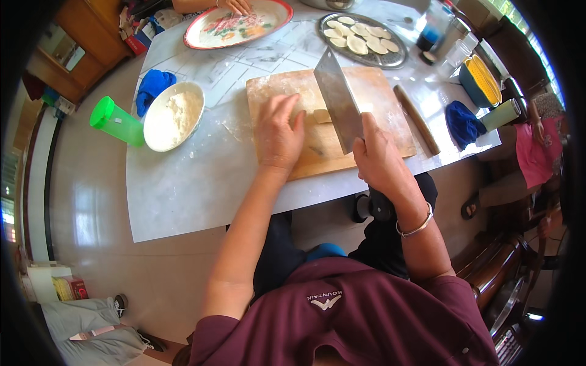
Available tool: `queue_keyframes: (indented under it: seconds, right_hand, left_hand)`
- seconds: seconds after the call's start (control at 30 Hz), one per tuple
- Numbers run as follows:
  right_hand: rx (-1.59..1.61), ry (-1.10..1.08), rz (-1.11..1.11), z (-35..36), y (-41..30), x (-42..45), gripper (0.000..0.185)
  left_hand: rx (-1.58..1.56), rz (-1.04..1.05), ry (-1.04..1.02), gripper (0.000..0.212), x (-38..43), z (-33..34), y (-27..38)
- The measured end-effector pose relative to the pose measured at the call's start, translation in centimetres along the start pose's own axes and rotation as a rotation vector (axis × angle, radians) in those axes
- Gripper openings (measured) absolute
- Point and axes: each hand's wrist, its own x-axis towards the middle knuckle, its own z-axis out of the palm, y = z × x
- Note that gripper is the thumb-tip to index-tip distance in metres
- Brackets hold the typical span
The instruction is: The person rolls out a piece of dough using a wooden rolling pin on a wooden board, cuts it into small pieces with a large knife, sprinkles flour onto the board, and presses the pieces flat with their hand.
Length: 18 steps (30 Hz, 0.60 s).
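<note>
My right hand [380, 160] grips the handle end of a cleaver [338, 100], its broad metal blade held over a floured wooden cutting board [297, 169]. A small piece of dough [322, 116] lies on the board just left of the blade; the blade hides what is behind it. My left hand [281, 130] is over the board's left part, left of the dough, thumb and fingers apart and nothing seen in it. A wooden rolling pin [416, 120] rests along the board's right side. Flat dough rounds [357, 45] lie on a round perforated metal tray [400, 57] beyond the board.
A bowl of flour [176, 116], a green plastic tumbler [116, 121] and a blue cloth [154, 89] are on the left. Another person's hand [237, 6] touches a red-rimmed enamel tray [194, 34]. Bottles, a yellow basket [483, 80] and a dark blue cloth [462, 123] stand or lie right.
</note>
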Motion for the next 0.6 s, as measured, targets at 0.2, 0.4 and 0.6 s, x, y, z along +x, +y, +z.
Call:
queue_keyframes:
  seconds: [0.2,0.4,0.6]
  right_hand:
    - [0.045,-0.061,0.080,-0.5,-1.4,0.5,0.019]
    - [-0.068,-0.137,0.112,-0.6,-1.8,1.4,0.016]
    - [-0.127,-0.164,0.110,0.1,-1.1,2.2,0.017]
  left_hand:
    - [-0.057,-0.060,-0.268,0.028,-0.8,1.2,1.5]
    - [-0.003,-0.098,-0.377,0.030,-0.5,1.7,1.9]
    - [0.041,-0.130,-0.493,0.029,0.8,2.2,2.1]
